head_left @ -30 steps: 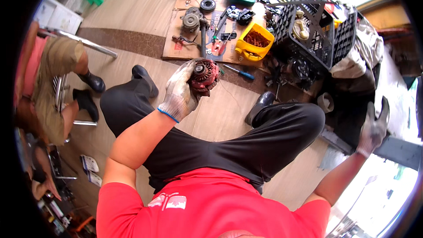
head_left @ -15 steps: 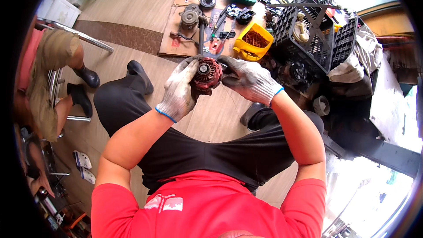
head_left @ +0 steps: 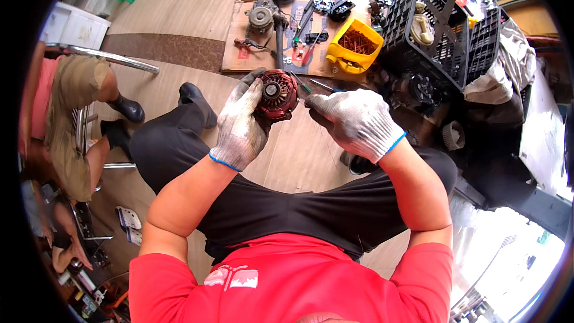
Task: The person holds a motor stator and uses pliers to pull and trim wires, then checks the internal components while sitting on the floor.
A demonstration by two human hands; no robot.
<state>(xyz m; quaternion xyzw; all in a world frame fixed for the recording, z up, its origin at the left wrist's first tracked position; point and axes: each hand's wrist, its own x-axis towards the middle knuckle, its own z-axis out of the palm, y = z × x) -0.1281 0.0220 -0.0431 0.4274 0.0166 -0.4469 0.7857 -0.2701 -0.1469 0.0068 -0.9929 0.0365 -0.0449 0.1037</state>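
One red-wound motor core (head_left: 280,97), upper centre, is gripped by the left hand (head_left: 240,121). Right hand (head_left: 359,121) bunched narrow — cannot tell whether holding anything.

Shirt (head_left: 287,284), one: red, short-sleeved; a white print (head_left: 232,277) in two parts, divided by an upright line, is borne on the left chest.
Trousers (head_left: 293,212), one pair: black, plain, loosely cut.
Gloves (head_left: 366,128), one pair: whitish knit, ribbed at the wrist, edged in blue; worn on left hand (head_left: 240,121) and right hand (head_left: 353,118), the fingers darkened with grime.
Footwear (head_left: 199,103), one pair: dark, smooth; the right is partly hidden.
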